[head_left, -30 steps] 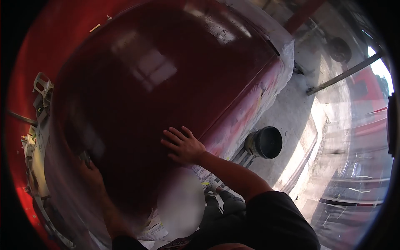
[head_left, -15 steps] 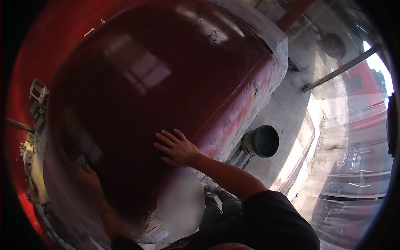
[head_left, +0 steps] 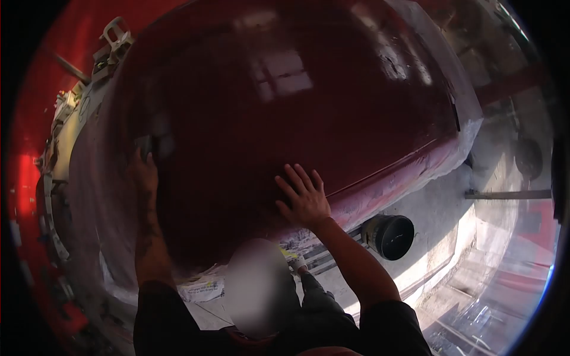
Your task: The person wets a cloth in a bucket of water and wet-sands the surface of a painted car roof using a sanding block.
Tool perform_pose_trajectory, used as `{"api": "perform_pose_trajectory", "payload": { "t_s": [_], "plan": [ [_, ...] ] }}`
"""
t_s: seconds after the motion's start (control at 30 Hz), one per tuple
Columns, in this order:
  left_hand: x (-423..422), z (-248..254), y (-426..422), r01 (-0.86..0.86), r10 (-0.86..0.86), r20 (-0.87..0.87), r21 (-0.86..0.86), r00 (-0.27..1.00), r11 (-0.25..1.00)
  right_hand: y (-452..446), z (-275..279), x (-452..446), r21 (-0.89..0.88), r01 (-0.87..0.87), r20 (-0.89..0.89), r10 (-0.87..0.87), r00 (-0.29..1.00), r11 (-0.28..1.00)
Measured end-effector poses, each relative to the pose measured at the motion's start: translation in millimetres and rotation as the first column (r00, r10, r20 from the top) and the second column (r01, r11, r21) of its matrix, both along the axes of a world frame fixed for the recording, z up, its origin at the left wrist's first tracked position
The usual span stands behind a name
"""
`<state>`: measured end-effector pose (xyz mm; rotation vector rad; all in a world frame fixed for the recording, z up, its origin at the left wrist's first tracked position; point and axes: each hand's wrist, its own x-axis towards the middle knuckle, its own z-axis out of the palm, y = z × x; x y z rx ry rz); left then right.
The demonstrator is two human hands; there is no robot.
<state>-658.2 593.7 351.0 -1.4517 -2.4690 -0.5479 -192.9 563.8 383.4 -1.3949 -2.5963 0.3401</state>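
A large, glossy dark red car panel [head_left: 225, 136] fills the middle of the view, wet-looking, with window reflections on it. Near its left side, my left hand [head_left: 143, 172] is closed on a small grey sanding block [head_left: 144, 143] against the surface; part of the block is hidden by the fingers and dim light. My right hand [head_left: 305, 199] lies flat on the panel near its front right edge, fingers spread, holding nothing. Pinkish, paint-dusted masking film [head_left: 380, 193] hangs down along that edge.
A dark bucket [head_left: 389, 237] stands beside slatted boards right of my right forearm. Clear plastic sheeting [head_left: 469, 121] wraps the panel's far right corner. At the far left are a pale plastic chair [head_left: 117, 34] and cluttered items. A metal bar [head_left: 510, 194] crosses at right.
My view has turned, so the panel and bucket appear shifted. The left hand has moved farther out across the panel with the sanding block. The right hand remains flat on the surface.
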Motion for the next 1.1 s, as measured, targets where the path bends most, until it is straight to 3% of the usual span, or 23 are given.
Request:
{"api": "perform_pose_trajectory", "payload": {
  "t_s": [0.03, 0.13, 0.37, 0.5, 0.67, 0.73, 0.83, 0.93, 1.03, 1.1],
  "plan": [
    [35.7, 19.5, -28.0, 0.073, -0.073, -0.018, 0.004, 0.997, 0.997, 1.2, -2.3, -0.6, 0.012, 0.002, -0.015, -0.002, 1.0, 1.0],
    [71.9, 7.5, -92.1, 0.184, -0.186, 0.073, 0.025, 0.98, 0.983, -0.3, -13.8, -1.2, 0.096, 0.002, 0.014, -0.003, 1.0, 0.995],
    [-32.0, 11.0, 36.0, -0.019, 0.016, 0.04, 0.074, 0.999, 0.997, 0.9, -15.8, -1.6, 0.131, -0.017, 0.032, 0.013, 0.999, 0.991],
    [-23.0, 11.8, 40.2, -0.131, 0.13, 0.018, 0.027, 0.991, 0.991, -0.3, -10.5, -3.0, 0.135, -0.02, 0.036, 0.015, 0.999, 0.991],
    [29.5, -6.4, -43.1, 0.036, -0.03, -0.072, 0.084, 0.997, 0.996, -1.0, -11.9, -2.6, 0.152, -0.036, 0.052, 0.028, 0.998, 0.988],
    [25.6, -6.4, -39.5, 0.056, -0.049, -0.084, 0.091, 0.995, 0.994, 0.7, -13.1, -2.6, 0.167, -0.04, 0.053, 0.031, 0.998, 0.985],
    [-32.1, -6.8, 34.3, -0.031, 0.048, -0.103, 0.166, 0.994, 0.986, 0.5, -13.0, -3.4, 0.165, -0.033, 0.065, 0.023, 0.998, 0.986],
    [-68.3, -5.3, 82.0, -0.076, 0.084, -0.06, 0.136, 0.995, 0.988, 0.7, -14.2, -2.4, 0.177, -0.039, 0.054, 0.03, 0.998, 0.983],
    [-51.7, 0.6, 64.4, -0.063, 0.07, -0.054, 0.123, 0.996, 0.99, 1.0, -11.8, -3.2, 0.177, -0.045, 0.053, 0.036, 0.998, 0.983],
    [-18.0, -0.1, 21.1, 0.043, -0.032, -0.078, 0.142, 0.996, 0.989, 0.3, -11.6, -2.9, 0.183, -0.052, 0.074, 0.039, 0.997, 0.982]
  ]
}}
